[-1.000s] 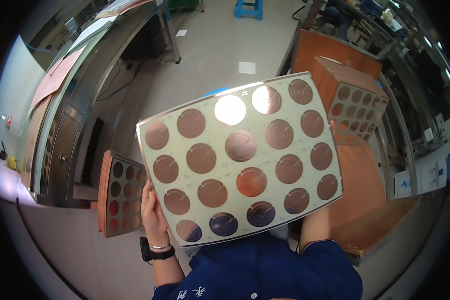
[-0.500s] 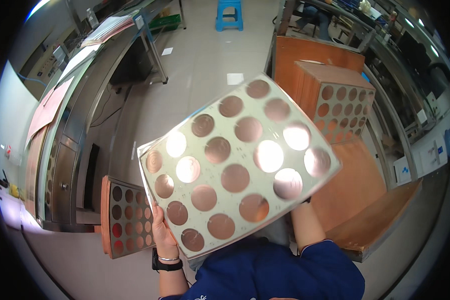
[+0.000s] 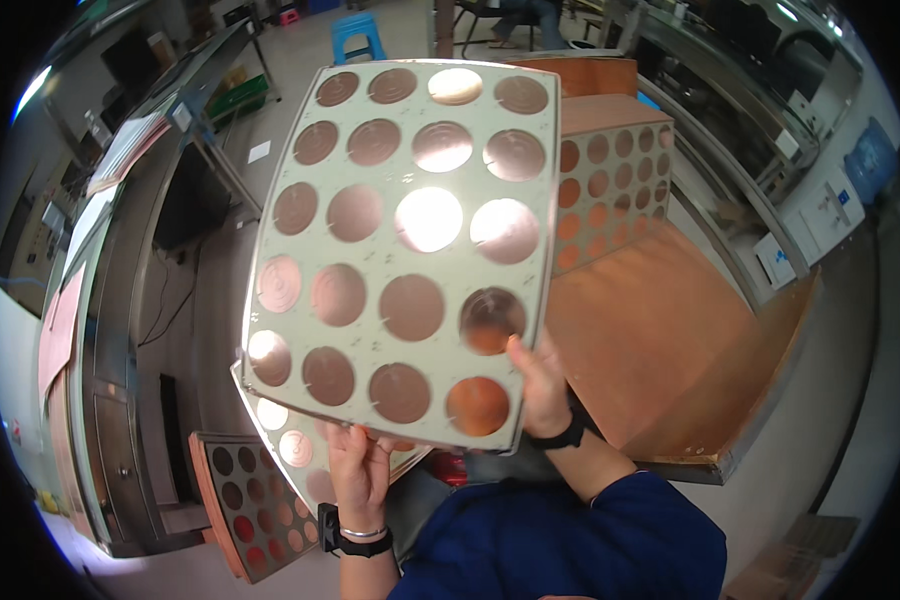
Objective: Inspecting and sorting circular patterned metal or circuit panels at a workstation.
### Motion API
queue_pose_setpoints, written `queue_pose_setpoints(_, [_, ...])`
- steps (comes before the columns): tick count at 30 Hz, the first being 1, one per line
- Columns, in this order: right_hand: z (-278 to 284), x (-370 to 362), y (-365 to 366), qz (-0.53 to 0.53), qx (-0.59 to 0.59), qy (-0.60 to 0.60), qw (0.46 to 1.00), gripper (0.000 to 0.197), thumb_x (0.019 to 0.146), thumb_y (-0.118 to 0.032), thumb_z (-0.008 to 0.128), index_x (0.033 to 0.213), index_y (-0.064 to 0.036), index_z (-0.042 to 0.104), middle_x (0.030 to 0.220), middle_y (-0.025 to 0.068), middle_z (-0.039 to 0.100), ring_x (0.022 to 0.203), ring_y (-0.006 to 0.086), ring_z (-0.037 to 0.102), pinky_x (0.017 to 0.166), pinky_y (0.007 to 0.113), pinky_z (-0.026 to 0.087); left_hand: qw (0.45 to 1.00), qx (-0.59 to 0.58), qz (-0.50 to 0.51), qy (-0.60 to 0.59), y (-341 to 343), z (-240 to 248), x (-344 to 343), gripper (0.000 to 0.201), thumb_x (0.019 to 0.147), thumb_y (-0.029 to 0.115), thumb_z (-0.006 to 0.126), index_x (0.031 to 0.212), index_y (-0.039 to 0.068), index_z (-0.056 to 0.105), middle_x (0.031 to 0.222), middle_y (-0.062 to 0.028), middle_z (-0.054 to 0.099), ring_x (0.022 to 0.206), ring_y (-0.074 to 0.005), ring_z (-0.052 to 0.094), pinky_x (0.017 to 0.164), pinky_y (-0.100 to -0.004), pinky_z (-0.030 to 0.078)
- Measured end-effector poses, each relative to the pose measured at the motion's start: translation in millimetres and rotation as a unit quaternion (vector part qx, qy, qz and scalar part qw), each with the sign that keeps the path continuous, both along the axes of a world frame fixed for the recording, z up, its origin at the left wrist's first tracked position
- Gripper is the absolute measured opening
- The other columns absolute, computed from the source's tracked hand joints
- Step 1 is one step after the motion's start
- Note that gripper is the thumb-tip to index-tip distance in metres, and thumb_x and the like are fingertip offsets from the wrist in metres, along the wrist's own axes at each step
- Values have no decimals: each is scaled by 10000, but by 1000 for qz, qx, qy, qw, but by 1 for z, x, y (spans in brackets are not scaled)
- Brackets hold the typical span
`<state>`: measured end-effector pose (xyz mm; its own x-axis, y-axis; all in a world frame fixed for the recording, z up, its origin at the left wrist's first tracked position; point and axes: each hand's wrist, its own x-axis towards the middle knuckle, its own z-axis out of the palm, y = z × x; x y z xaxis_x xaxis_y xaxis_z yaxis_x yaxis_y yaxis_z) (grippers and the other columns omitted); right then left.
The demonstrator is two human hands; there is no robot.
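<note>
Pointing nearer twelve o'clock than before, the board (image 3: 372, 213) is clamped by right hand (image 3: 543, 388) at four; left hand (image 3: 362, 472), at six, grips unclearly.

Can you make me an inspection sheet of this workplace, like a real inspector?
Surface: brown board at right, with a panel stack by its far end.
Job's things: front panel with copper-coloured circles; second panel partly covered by it.
Clutter: pink sheet on the left bench.
Hands: right hand grips the front panel's right edge, low down; left hand at its lower edge, grip unclear.
Cables: thin dark cable by the left bench.
Surroundings: blue stool.
</note>
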<state>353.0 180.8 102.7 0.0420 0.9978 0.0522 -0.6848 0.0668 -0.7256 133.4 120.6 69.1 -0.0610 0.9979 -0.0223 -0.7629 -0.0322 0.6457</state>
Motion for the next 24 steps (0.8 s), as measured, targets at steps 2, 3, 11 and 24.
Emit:
queue_pose_setpoints(2, [4, 29, 6, -81, 13, -17, 996, 365, 913, -85, 494, 1264, -2, 437, 1089, 39, 547, 995, 120, 522, 882, 265, 406, 991, -12, -80, 111, 3, 12, 8, 512, 920, 198, 543, 1361, 60, 323, 1234, -146, 532, 1114, -257, 544, 889, -393, 496])
queue_pose_setpoints(3, [-2, 49, 8, -124, 21, -26, 992, 357, 904, -74, 499, 1250, 4, 457, 1089, 46, 553, 1000, 123, 523, 888, 265, 404, 990, -12, -86, 110, 5, 10, 8, 512, 920, 198, 543, 1361, 60, 323, 1234, -146, 532, 1114, -257, 544, 889, -393, 496])
queue_pose_setpoints(11, [34, 171, -5, -466, 47, -254, 846, 479, 887, -30, 471, 1343, 60, 357, 1254, 142, 493, 1081, 211, 511, 936, 311, 385, 975, -108, -85, 176, -7, -19, -15, 313, 962, 169, 456, 1224, 0, 471, 1173, -217, 569, 1009, -269, 611, 880, -370, 506])
queue_pose_setpoints(24, [-59, 275, 52, -496, -124, -231, 828, 522, 771, 69, 425, 1293, 51, 414, 1188, 126, 514, 1037, 232, 529, 871, 309, 429, 966, -189, -12, 176, -11, -27, -35, 297, 934, 154, 507, 1197, 17, 501, 1105, -151, 600, 936, -217, 616, 809, -304, 516])
